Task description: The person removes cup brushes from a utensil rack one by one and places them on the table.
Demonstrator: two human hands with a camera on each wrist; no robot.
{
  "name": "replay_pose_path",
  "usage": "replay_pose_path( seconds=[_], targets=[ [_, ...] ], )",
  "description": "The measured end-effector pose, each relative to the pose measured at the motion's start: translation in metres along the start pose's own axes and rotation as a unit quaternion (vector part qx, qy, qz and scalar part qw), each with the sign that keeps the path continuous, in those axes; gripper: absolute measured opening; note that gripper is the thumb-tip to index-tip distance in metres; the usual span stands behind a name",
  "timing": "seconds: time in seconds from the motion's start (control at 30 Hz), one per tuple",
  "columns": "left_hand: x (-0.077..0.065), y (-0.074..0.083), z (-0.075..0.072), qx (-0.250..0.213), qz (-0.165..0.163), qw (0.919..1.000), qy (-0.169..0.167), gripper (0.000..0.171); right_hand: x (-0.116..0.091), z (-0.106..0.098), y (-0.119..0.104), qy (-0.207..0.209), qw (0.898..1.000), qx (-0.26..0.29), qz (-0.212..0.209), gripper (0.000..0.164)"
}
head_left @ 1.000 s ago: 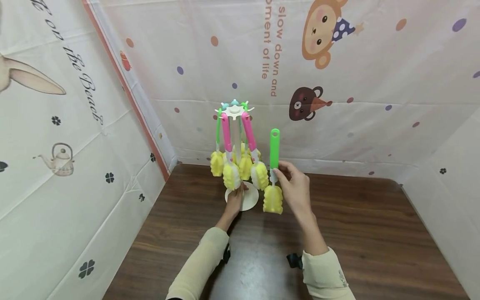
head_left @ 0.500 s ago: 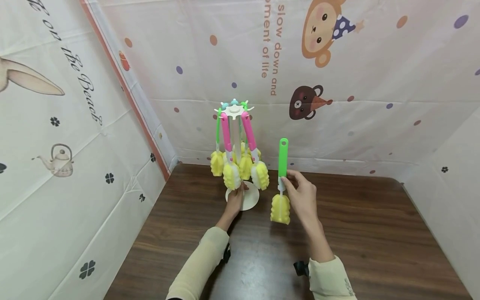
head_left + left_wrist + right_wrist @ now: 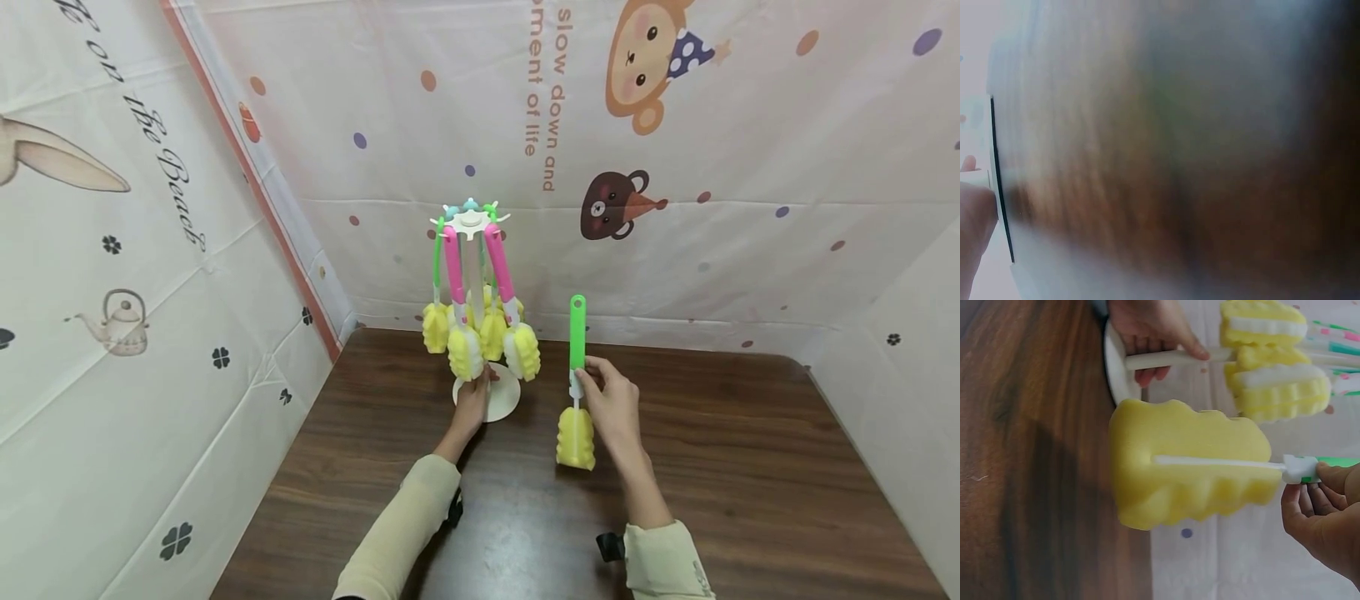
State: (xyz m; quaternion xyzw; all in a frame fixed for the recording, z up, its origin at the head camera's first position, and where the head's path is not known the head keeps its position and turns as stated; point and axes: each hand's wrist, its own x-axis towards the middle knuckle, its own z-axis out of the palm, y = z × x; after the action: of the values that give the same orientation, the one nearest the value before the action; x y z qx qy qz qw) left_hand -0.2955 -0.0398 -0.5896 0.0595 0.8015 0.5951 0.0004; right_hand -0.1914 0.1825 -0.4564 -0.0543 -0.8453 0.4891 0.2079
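My right hand (image 3: 615, 408) pinches a sponge bottle brush (image 3: 576, 437) at the white neck below its green handle. The brush stands upright in the air, its yellow sponge head low over the table. In the right wrist view that sponge (image 3: 1191, 465) fills the middle, with a white stem along it. My left hand (image 3: 472, 400) grips the pole of a white rack (image 3: 1166, 359) just above its round base (image 3: 507, 398). More sponge brushes hang from the rack's top hooks, with pink (image 3: 498, 262), green and blue handles. Fingers of the left hand are partly hidden behind the pole.
A dark wood table (image 3: 720, 467) lies under everything. Behind it hangs a printed cloth (image 3: 420, 142) with cartoon bears and dots, and another cloth (image 3: 150, 433) covers the left side. The left wrist view is mostly blurred.
My right hand has carried the green-handled brush to the right and down, away from the rack. The left hand stays at the pole, and the hanging brushes keep their places.
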Motion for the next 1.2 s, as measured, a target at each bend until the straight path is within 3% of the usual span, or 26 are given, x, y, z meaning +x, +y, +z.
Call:
replay_pose_path(
  seconds=[0.57, 0.93, 1.2],
  targets=[
    [-0.003, 0.003, -0.001, -0.034, 0.001, 0.9993, 0.018, 0.068, 0.018, 0.027, 0.038, -0.050, 0.994, -0.010, 0.094, 0.032],
    [0.000, 0.004, -0.001, -0.040, 0.023, 0.9987, 0.020, 0.066, 0.033, 0.048, 0.052, -0.092, 0.988, 0.010, 0.123, 0.032],
    [0.001, 0.001, 0.000, -0.051, 0.014, 0.9984, 0.017, 0.069, 0.040, 0.063, 0.066, -0.119, 0.980, 0.014, 0.158, 0.035]
  ],
)
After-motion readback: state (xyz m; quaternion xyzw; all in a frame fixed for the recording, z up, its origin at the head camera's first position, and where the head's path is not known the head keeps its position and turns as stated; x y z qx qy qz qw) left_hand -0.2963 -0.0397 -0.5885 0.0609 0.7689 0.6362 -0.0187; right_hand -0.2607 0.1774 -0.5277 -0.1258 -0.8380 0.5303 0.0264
